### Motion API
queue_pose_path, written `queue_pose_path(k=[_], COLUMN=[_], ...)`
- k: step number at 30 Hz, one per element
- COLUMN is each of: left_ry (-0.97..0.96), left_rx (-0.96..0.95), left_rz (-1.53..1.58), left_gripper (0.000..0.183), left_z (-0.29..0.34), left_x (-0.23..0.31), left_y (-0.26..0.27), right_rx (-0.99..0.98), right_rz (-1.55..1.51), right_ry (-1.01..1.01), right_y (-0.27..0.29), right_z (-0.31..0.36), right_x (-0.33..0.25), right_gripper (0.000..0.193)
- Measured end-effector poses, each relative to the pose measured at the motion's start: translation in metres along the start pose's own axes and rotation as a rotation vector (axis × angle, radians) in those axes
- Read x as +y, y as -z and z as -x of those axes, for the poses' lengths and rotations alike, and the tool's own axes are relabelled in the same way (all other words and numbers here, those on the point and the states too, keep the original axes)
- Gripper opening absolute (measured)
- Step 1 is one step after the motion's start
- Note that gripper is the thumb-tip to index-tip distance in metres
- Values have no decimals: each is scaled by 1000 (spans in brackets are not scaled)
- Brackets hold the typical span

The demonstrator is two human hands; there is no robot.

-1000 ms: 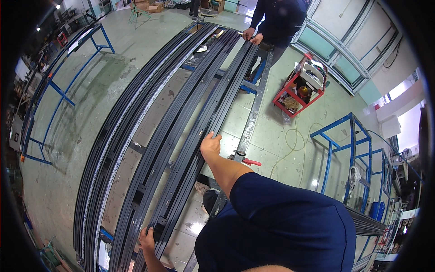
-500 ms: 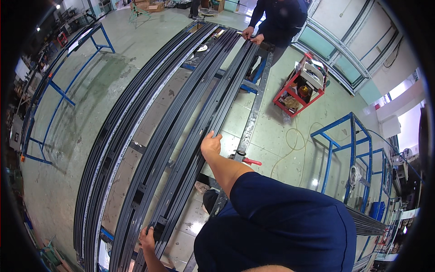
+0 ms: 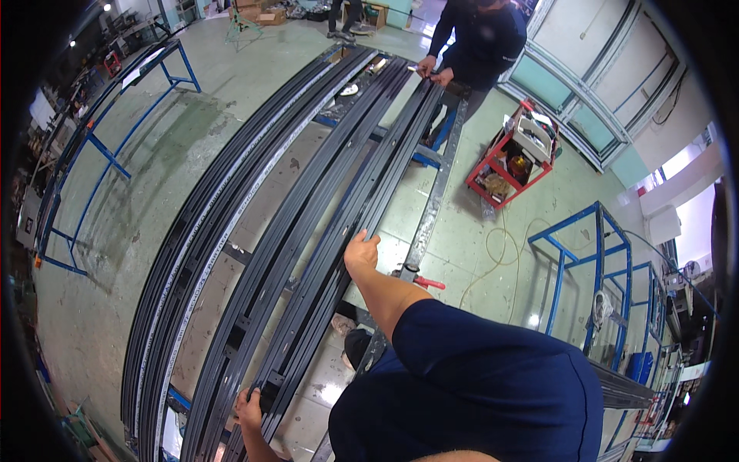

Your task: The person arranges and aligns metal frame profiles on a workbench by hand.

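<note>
Long dark grey metal profiles lie side by side on a steel frame. My right hand (image 3: 360, 252) is closed on the right edge of the nearest long profile (image 3: 327, 271), about midway along it, with its fingers partly hidden. Near the lower end, my left hand (image 3: 248, 408) curls its fingers around the left edge of the same profile. A small black block (image 3: 271, 383) sits on the profile close to my left hand. At the far end, a co-worker's hands (image 3: 436, 74) are together at the profile's tip; what they hold is too small to make out.
Left of my profile lie another dark profile pair (image 3: 271, 262) and a stack with white printed strips (image 3: 231, 219). A red-handled clamp (image 3: 431, 283) is on the frame's right side. Beyond stand a red tool cart (image 3: 511, 158) and blue racks (image 3: 560, 254). A hose (image 3: 504, 239) lies on the floor.
The view has shifted slightly. Both my hands keep their hold at the same places on the profile. The co-worker's hands have moved a little apart at the far end.
</note>
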State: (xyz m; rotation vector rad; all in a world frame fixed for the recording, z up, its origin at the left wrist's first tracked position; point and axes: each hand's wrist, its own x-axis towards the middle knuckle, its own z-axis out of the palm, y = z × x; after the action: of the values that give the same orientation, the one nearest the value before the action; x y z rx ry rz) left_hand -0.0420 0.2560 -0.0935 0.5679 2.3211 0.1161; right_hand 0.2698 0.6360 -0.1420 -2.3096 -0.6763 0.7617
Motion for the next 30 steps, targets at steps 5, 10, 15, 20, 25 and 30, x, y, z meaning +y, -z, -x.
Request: queue_pose_path(k=[5,10,15,20,25,30], left_ry=[12,10,13,9,-11,7], left_rx=[27,39,25,56,54,66], left_rz=[48,101,120,85,74,67], left_gripper=[53,50,52,54,54,56], left_z=[5,5,12,13,11,18], left_x=[-2,-4,6,5,2,11], left_y=[3,0,3,3,3,6], right_rx=[0,-49,-33,-31,-39,-19], right_rz=[9,18,18,29,30,23], right_ry=[6,-24,-21,0,-18,-14], right_y=[-3,1,3,5,4,1], right_z=[4,9,7,8,8,3], right_x=[3,-1,-3,-5,-5,-1], right_gripper=[57,59,58,55,56,54])
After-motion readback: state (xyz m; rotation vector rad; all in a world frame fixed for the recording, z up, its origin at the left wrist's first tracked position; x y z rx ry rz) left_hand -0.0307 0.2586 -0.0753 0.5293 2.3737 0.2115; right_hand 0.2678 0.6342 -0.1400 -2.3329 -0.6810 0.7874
